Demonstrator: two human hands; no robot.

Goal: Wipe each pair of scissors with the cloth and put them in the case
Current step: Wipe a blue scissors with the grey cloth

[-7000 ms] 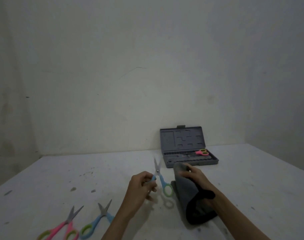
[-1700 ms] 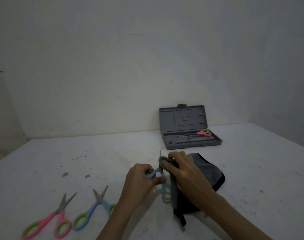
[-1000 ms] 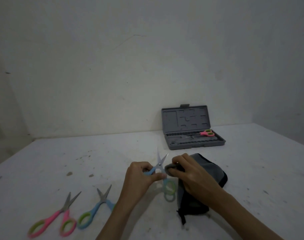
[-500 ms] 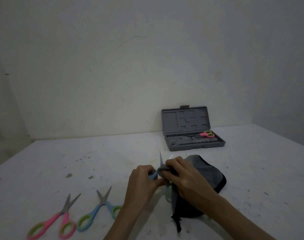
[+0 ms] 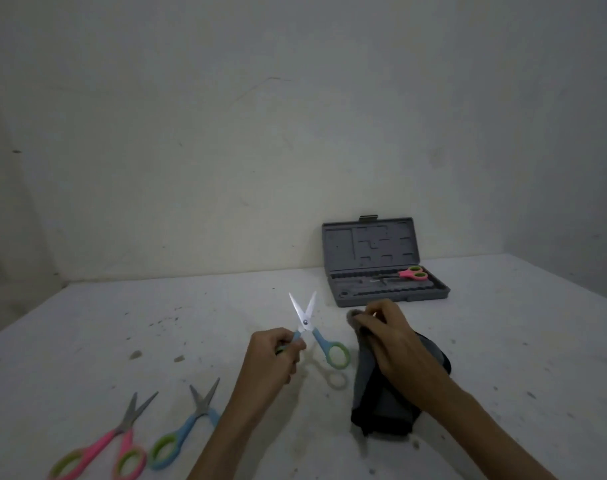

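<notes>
A white, speckled table (image 5: 503, 341) was seen running back to a pale wall (image 5: 226, 133), its far edge meeting the wall and its right edge angling away at the right. Wide bare stretches of tabletop lay left of centre and to the right of the cloth.

A grey case (image 5: 388, 289) stood open near the wall, lid upright, well apart from the hands. 1 pair of pink scissors (image 5: 411, 274) was lying in its tray. No writing could be read on the case.

A grey cloth (image 5: 374, 393) with a dark edge was draped on the table under the right hand (image 5: 395, 344), whose fingers were pinched on an upper fold of it.

The left hand (image 5: 274, 358) was closed on 1 handle of a pair of blue scissors (image 5: 312, 334) with green loops, held up off the table, blades pointing up and spread in a narrow V; the other loop hung free between the 2 hands. The blades and the cloth were apart.

At the near left, 2 more pairs were lying flat, just beside each other: a pink pair (image 5: 104, 448) and a blue pair (image 5: 184, 431), both with green-lined loops and slightly parted blades.
</notes>
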